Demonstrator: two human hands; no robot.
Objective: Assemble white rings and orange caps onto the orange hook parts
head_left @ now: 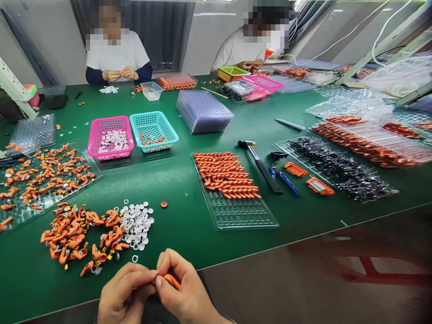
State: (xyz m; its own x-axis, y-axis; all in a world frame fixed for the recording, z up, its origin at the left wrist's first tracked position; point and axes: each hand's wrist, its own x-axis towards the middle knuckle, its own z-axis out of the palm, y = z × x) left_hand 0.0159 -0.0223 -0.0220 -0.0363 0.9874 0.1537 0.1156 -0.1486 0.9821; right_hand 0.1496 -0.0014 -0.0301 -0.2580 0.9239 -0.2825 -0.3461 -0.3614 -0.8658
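Note:
Over the table's near edge, my two hands meet at the fingertips. My right hand [185, 290] is closed around a small curved orange plastic part [173, 281], mostly covered by the fingers. The thumb and forefinger of my left hand [126, 290] pinch at its end, and whatever they hold is too hidden to name. Just beyond lies a loose heap of similar orange parts with yellow and metal bits [72, 231]. Beside it are a pile of small white discs [138, 220], a white ring [135, 258] and a single round orange cap [164, 204].
Ahead stand a pink basket [110, 157], a turquoise basket [155, 147] and stacked clear trays [204, 112]. Rightward are a tray of orange parts [243, 216], a hammer [265, 173] and a tray of black parts [340, 168]. Two people [116, 54] work across the green table.

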